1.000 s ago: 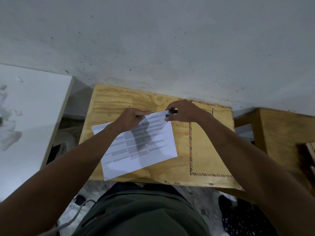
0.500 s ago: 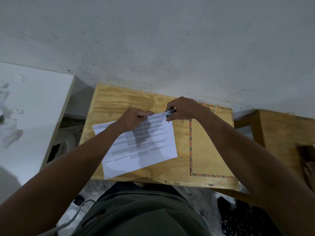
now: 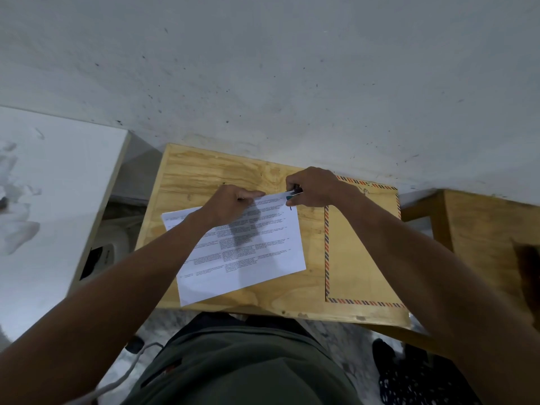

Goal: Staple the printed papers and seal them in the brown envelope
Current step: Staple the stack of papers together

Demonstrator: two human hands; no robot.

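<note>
1. The papers (image 3: 248, 252) lie on the wooden tabletop (image 3: 204, 171), turned at a slant, printed side up, with the near left corner reaching the tabletop's near edge.
2. The left hand (image 3: 230, 203) rests on the papers' far edge; its fingers (image 3: 252, 194) are mostly curled, with one stretched flat along the sheet toward the far right corner, pressing the sheets down.
3. The hand casts a dark shadow on the print just below it.
4. The right hand (image 3: 311, 187) is at the papers' far right corner, its fingers curled round a small stapler (image 3: 293, 194), of which only a dark and teal bit shows between fingers and thumb.
5. The stapler sits at the very corner of the papers; whether its mouth is pressed closed on the sheets I cannot tell.
6. The envelope (image 3: 350, 258) is brown with a red-and-blue striped border and lies flat on the right part of the tabletop, just beside the papers and not touching them.
7. The right forearm crosses over the envelope's far left corner.
8. A grey wall (image 3: 263, 68) stands behind the tabletop.
9. A white surface (image 3: 52, 185) is on the left, and another wooden piece (image 3: 482, 223) is on the right.
10. The person's dark green clothing (image 3: 239, 366) fills the bottom of the view.
</note>
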